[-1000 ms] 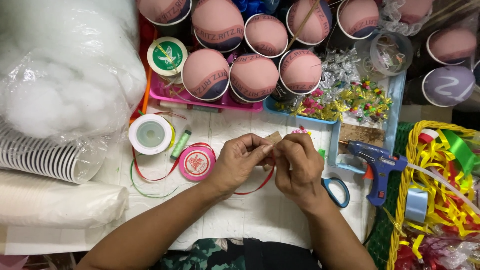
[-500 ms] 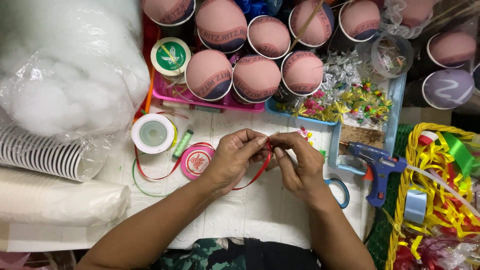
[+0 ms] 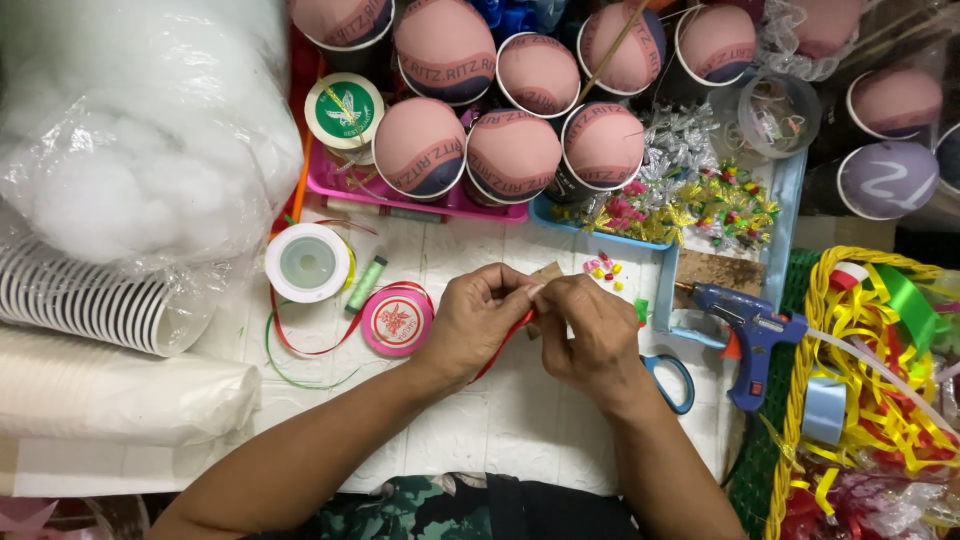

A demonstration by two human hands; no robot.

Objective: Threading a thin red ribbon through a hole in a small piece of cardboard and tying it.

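My left hand [image 3: 478, 322] and right hand [image 3: 590, 335] both pinch the thin red ribbon [image 3: 497, 352]. It looks light, limp and slick, so I'd grip near the fold.

Home craft table, gift-making setup. Evidence: white worktop [image 3: 520, 430] packed with ribbon spools [image 3: 397, 320], blue glue gun [image 3: 745, 330] at the right edge, scissors [image 3: 668, 378], stuffing bag [image 3: 130, 130] in the far-left corner, stacked paper cups [image 3: 80, 305], fabric-topped cups [image 3: 512, 155] along the far edge, ribbon basket [image 3: 800, 400].
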